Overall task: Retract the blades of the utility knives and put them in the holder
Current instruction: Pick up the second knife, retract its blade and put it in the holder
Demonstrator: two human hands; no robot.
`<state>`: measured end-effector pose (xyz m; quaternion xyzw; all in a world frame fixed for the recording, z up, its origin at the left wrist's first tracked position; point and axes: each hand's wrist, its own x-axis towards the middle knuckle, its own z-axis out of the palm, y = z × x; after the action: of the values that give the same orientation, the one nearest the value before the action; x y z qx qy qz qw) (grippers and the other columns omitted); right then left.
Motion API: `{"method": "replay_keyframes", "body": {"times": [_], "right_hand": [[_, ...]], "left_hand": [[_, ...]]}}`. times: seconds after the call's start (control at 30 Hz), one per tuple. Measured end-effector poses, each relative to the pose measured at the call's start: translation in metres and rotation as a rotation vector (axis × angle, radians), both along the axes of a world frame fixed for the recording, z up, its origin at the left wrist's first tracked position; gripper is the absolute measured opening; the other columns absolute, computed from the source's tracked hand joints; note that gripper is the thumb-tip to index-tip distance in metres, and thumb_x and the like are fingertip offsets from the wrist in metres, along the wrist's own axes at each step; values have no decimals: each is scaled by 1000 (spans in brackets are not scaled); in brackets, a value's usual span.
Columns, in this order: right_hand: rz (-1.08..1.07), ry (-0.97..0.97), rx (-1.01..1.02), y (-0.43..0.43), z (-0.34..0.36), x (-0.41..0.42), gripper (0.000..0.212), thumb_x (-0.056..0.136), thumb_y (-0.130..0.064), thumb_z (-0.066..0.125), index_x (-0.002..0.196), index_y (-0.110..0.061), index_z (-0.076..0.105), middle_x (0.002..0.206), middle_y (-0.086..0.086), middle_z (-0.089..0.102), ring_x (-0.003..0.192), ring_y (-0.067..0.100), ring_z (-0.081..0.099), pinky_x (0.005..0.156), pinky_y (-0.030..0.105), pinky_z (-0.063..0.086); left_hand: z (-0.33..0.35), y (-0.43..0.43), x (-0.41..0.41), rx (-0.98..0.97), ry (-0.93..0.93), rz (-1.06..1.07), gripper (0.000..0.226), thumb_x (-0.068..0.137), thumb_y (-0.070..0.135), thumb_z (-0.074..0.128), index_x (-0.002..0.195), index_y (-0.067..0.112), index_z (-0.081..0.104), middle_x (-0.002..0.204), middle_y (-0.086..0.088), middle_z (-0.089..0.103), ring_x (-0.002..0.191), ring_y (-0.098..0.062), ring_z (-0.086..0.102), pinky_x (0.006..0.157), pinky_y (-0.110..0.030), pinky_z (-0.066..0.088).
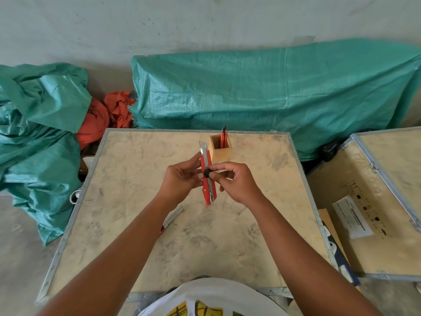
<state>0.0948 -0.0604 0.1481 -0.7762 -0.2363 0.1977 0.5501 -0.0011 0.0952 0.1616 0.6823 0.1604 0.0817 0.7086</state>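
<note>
I hold a red utility knife (207,179) upright above the middle of the wooden crate top (136,201). Its silver blade sticks out a short way at the top end. My left hand (182,179) grips the knife's body from the left. My right hand (234,181) pinches the black round knob on its side. Behind the knife stands a square wooden holder (222,153) with a red and black knife (224,136) upright in it. Another knife (172,218) lies on the crate top, partly hidden under my left forearm.
Green tarpaulin (273,92) covers a long bundle behind the crate, and more tarpaulin (38,133) is heaped at the left beside orange cloth (102,117). A second crate (382,201) with a paper label stands at the right.
</note>
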Motion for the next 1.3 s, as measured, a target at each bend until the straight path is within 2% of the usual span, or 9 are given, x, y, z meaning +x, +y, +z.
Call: {"method": "replay_keyframes", "body": {"times": [0.17, 0.3, 0.47, 0.63, 0.73, 0.9, 1.1, 1.2, 1.3], "right_hand": [[16, -36, 34, 0, 5, 1, 22, 92, -15, 75, 114, -17, 78, 112, 0, 76, 89, 15, 74, 59, 24, 61], [22, -54, 21, 1, 9, 0, 25, 94, -15, 72, 118, -16, 76, 116, 1, 76, 90, 18, 76, 57, 31, 63], [54, -25, -12, -1, 13, -3, 25, 94, -17, 72, 119, -18, 75, 112, 0, 75, 84, 15, 77, 54, 29, 62], [123, -6, -101, -5, 11, -12, 23, 92, -16, 75, 115, -18, 76, 98, -7, 75, 76, 13, 76, 57, 29, 63], [128, -4, -75, -6, 9, -14, 22, 92, -13, 75, 114, -17, 77, 94, -6, 76, 75, 15, 75, 59, 25, 62], [118, -83, -66, -6, 8, -12, 22, 92, -16, 75, 112, -25, 77, 105, -14, 76, 88, 4, 67, 74, 5, 50], [168, -165, -114, -9, 8, -8, 27, 92, -20, 75, 117, -30, 76, 110, -13, 76, 87, 6, 66, 70, 11, 50], [159, -214, -129, -9, 11, -8, 22, 89, -23, 78, 111, -28, 77, 101, -15, 74, 79, 3, 59, 64, 9, 44], [141, -298, -121, -7, 10, -12, 16, 87, -23, 80, 102, -24, 75, 94, -14, 71, 76, 2, 54, 64, 7, 42]], "left_hand": [[6, 4, 0, -21, -34, -8, 59, 91, -16, 58, 132, 27, 59, 117, 12, 74, 106, -18, 73, 83, -33, 62], [8, 4, 2, -65, -48, -1, 59, 91, -17, 57, 130, 27, 61, 119, 11, 74, 107, -20, 73, 79, -31, 61], [7, 5, 6, -92, -54, 34, 58, 90, -18, 57, 132, 23, 59, 117, 12, 74, 106, -16, 73, 78, -30, 62], [2, 15, 8, -121, -66, 117, 58, 90, -19, 56, 137, 16, 58, 133, -3, 66, 115, -23, 69, 84, -37, 62], [4, 16, 7, -113, -62, 103, 57, 91, -17, 57, 139, 14, 56, 135, -3, 65, 114, -21, 69, 86, -38, 61], [12, 13, 8, -48, -22, 28, 61, 94, -12, 56, 145, 21, 51, 135, 1, 65, 113, -20, 70, 86, -39, 61], [14, 13, 10, -14, 22, 11, 63, 92, -12, 59, 145, 22, 51, 138, -2, 63, 106, -26, 73, 86, -47, 61], [13, 12, 12, -46, 37, 33, 63, 91, -13, 60, 144, 21, 52, 134, -1, 66, 106, -32, 73, 87, -52, 60], [12, 10, 14, -63, 44, 42, 64, 90, -14, 61, 142, 21, 54, 133, -1, 67, 102, -29, 74, 87, -52, 60]]}}
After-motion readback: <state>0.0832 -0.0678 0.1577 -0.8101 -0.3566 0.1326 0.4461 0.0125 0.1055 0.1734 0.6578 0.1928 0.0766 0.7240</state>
